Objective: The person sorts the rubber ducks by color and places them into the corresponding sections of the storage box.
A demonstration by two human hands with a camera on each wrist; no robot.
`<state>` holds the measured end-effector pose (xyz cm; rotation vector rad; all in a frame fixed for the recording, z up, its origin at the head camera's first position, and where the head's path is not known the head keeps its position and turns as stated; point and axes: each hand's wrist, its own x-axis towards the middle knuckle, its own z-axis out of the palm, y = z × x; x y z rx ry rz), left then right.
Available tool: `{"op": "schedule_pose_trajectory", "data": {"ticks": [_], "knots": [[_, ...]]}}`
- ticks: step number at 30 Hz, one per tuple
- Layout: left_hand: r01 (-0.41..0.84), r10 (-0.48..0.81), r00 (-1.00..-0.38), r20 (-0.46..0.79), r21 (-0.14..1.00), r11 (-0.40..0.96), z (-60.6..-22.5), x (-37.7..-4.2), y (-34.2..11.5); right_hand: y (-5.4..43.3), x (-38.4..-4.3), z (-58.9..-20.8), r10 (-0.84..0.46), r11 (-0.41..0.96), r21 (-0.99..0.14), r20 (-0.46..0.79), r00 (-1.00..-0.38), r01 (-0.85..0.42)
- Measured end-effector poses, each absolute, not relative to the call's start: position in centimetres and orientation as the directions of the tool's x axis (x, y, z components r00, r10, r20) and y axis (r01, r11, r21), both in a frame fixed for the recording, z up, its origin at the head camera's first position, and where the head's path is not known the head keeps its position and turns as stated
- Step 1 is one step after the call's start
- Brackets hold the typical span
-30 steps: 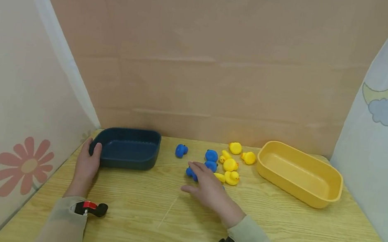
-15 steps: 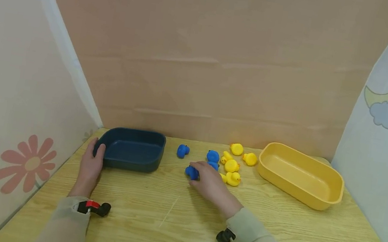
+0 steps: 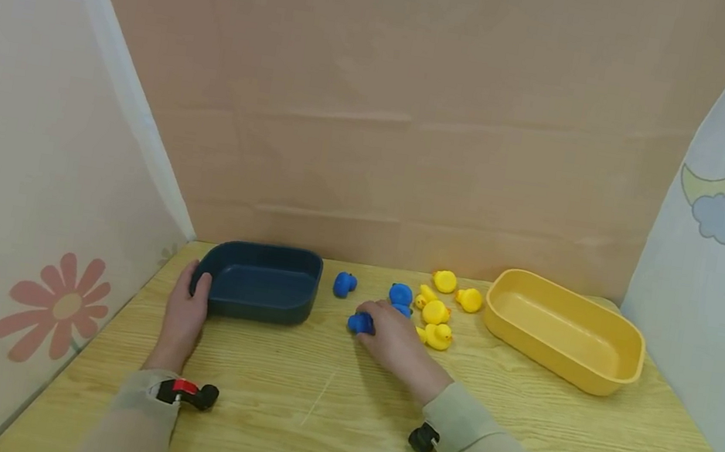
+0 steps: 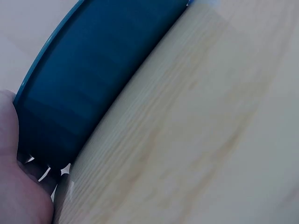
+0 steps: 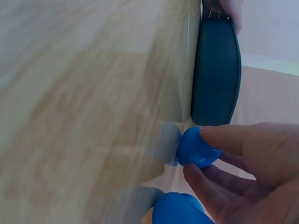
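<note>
In the head view a dark blue bin (image 3: 261, 312) stands at the back left. My left hand (image 3: 184, 313) grips its left end, thumb at the near corner and fingers round the end wall. My right hand (image 3: 394, 344) pinches a blue rubber duck (image 3: 360, 323) between thumb and fingers, low at the tabletop. In the right wrist view this duck (image 5: 198, 148) shows between the fingertips, with another blue duck (image 5: 177, 210) below it. More blue ducks (image 3: 401, 294) lie just behind the right hand, partly hidden by it. One blue duck (image 3: 343, 284) lies apart, near the bin's right end.
Several yellow ducks (image 3: 436, 313) are clustered right of the blue ones. A yellow bin (image 3: 555, 348) stands angled at the back right. Behind the table (image 3: 275, 432) hangs a brown backdrop (image 3: 382, 143), with printed white sheets on both sides.
The right hand has closed its fingers and thumb on a blue duck. My left hand and the dark blue bin have slid a little to the right.
</note>
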<state>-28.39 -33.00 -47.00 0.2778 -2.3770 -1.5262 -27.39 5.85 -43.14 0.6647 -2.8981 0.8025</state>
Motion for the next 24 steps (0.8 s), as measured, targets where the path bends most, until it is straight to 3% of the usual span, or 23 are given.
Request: {"op": "schedule_pose_trajectory", "data": {"ticks": [8, 16, 24], "knots": [[0.023, -0.304, -0.935, 0.182, 0.887, 0.461, -47.1, -28.4, -31.9, 6.0, -28.1, -42.0, -0.349, 0.732, -0.536, 0.233, -0.908, -0.42], [0.029, -0.294, -0.936, 0.194, 0.875, 0.484, -47.4, -28.5, -31.4, 5.3, -28.8, -40.2, -0.293, 0.512, -0.779, 0.239, -0.926, -0.363], [0.026, -0.297, -0.937, 0.184, 0.885, 0.466, -47.6, -28.5, -31.4, 2.9, -29.3, -39.7, -0.242, 0.384, -0.871, 0.225, -0.944, -0.306]]}}
